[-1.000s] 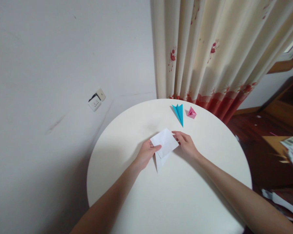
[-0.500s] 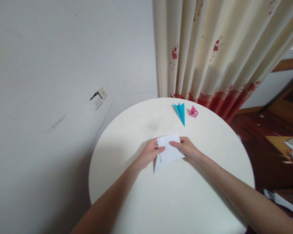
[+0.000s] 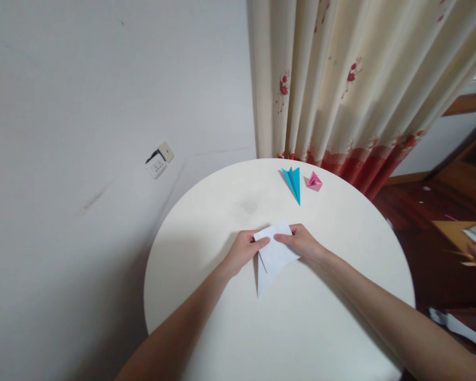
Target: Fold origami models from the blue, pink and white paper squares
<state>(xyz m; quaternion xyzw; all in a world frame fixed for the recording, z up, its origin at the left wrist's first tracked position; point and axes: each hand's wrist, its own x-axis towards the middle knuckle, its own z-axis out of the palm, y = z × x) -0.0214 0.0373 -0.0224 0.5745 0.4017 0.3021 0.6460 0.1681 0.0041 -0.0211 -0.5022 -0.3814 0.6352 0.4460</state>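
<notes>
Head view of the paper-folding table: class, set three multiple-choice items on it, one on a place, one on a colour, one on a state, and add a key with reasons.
1. Where does the pink folded paper lie?
A. right of the blue folded paper
B. under the white paper
C. on the floor

2. What colour is the paper between the hands?
A. blue
B. white
C. pink

3. How is the white paper held?
A. left hand only
B. by neither hand
C. pinched by both hands

Key: 1 A, it lies beside the blue piece near the far rim of the round table. 2 B, the sheet is plain white. 3 C, the left hand and right hand both grip its top edge.
</notes>
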